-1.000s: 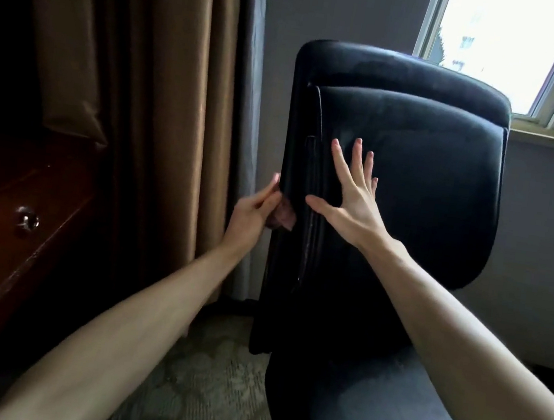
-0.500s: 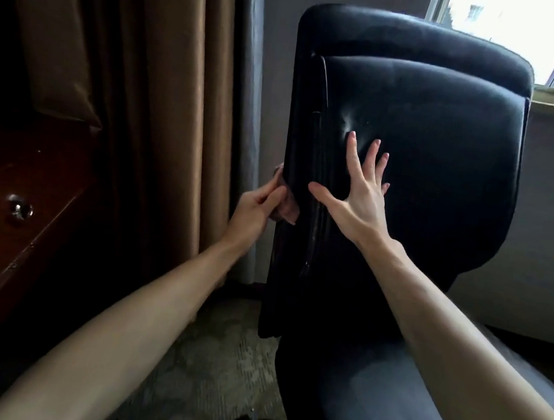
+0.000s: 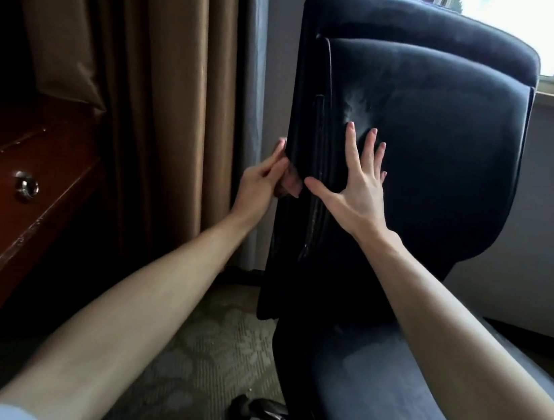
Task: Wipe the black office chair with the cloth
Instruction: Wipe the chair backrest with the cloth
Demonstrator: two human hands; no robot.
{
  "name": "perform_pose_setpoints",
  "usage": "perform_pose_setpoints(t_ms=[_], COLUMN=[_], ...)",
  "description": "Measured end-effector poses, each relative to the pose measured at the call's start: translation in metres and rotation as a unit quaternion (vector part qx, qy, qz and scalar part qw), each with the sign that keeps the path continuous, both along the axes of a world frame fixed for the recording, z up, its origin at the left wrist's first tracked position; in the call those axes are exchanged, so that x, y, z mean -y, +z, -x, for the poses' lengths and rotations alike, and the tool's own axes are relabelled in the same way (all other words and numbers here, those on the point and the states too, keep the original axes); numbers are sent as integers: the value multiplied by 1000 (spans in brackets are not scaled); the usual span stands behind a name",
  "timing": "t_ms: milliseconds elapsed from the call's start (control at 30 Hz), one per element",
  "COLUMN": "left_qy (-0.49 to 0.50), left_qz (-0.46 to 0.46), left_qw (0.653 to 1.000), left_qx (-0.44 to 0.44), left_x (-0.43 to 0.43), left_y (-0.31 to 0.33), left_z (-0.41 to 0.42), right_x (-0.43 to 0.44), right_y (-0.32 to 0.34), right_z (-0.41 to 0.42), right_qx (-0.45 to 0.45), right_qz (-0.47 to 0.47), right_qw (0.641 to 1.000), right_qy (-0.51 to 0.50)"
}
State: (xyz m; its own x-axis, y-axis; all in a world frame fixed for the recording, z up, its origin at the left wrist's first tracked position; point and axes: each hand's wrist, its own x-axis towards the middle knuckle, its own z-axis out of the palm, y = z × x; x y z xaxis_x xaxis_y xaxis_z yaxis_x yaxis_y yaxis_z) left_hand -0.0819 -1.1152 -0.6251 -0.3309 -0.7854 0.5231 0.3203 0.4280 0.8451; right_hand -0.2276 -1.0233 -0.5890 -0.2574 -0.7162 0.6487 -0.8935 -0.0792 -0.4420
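The black office chair [image 3: 425, 166] stands in front of me, its backrest upright and its seat [image 3: 384, 400] at the lower right. My left hand [image 3: 257, 186] is at the backrest's left edge, closed on a small reddish-brown cloth [image 3: 289, 186] pressed against that edge; most of the cloth is hidden. My right hand [image 3: 359, 192] lies flat on the front of the backrest with its fingers spread and holds nothing. A pale smear [image 3: 354, 105] shows on the leather just above its fingertips.
Brown curtains [image 3: 150, 87] hang close to the chair's left. A dark wooden drawer unit with a metal knob [image 3: 26, 186] stands at the left. A window [image 3: 539, 29] and a grey wall are behind the chair. A chair caster [image 3: 242, 408] rests on the carpet.
The chair now fills more of the view and the backrest has turned slightly. Both hands stay on the backrest, the left at its edge and the right flat on its front.
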Motion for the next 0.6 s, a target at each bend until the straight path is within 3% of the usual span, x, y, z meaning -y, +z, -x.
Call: perform_pose_setpoints(t_ms=[233,467,600], left_qy=[-26,40,71], left_qz=[6,-147,-203], left_qw=[1000,985,976], left_qx=[15,78,48], left_x=[-8,-29,-34], left_y=[-42,-155,-151], left_z=[-6,-6,2], right_x=[2,4,2], right_y=[-8,-13,-10], right_z=[-6,-13,-11], right_qx=[-11,-41,-43], right_qz=[4,-11,-11], right_qw=[1000,999,999], right_qy=[-8,-23,-19])
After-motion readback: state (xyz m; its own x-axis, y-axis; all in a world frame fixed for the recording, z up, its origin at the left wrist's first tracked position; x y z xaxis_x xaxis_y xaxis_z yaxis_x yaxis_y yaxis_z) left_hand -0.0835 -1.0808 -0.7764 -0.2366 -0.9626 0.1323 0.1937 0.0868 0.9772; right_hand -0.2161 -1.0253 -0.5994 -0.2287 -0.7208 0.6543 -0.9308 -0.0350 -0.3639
